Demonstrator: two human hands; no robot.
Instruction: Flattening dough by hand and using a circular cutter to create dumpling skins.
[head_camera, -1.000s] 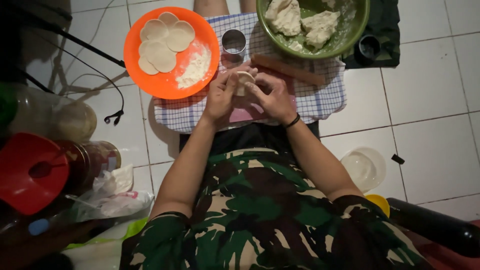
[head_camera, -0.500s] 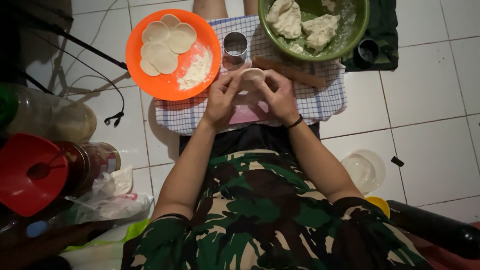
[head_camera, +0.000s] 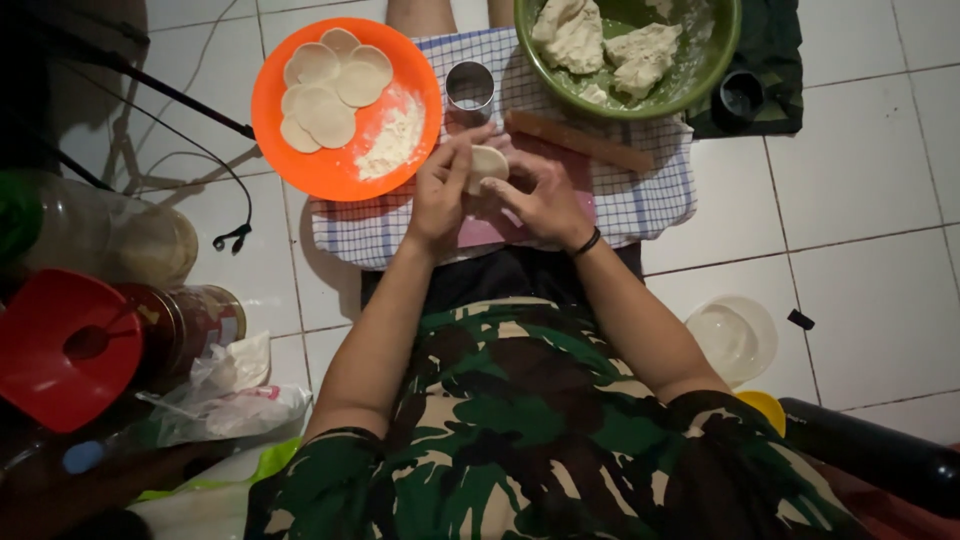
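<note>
My left hand (head_camera: 441, 186) pinches a pale round dough disc (head_camera: 487, 160) and lifts it off a pink board (head_camera: 482, 230) on a blue-checked cloth (head_camera: 640, 190). My right hand (head_camera: 545, 195), with a black band on the wrist, lies beside the disc with its fingertips touching the disc's edge. An orange plate (head_camera: 335, 165) at the left holds several cut dough rounds (head_camera: 325, 85) and a heap of flour (head_camera: 392, 137). A round metal cutter (head_camera: 469, 88) stands just beyond my hands. A wooden rolling pin (head_camera: 580, 141) lies to the right of it.
A green bowl (head_camera: 700, 85) with dough lumps (head_camera: 605, 45) sits at the top right. A red funnel (head_camera: 65, 345), jars and plastic bags crowd the left floor. A clear lid (head_camera: 733, 337), a yellow thing and a dark bottle (head_camera: 870, 455) lie at the right. Black cables run at the top left.
My left hand has raised the dough disc up and to the left, off the board. My right hand has opened and dropped a little lower.
</note>
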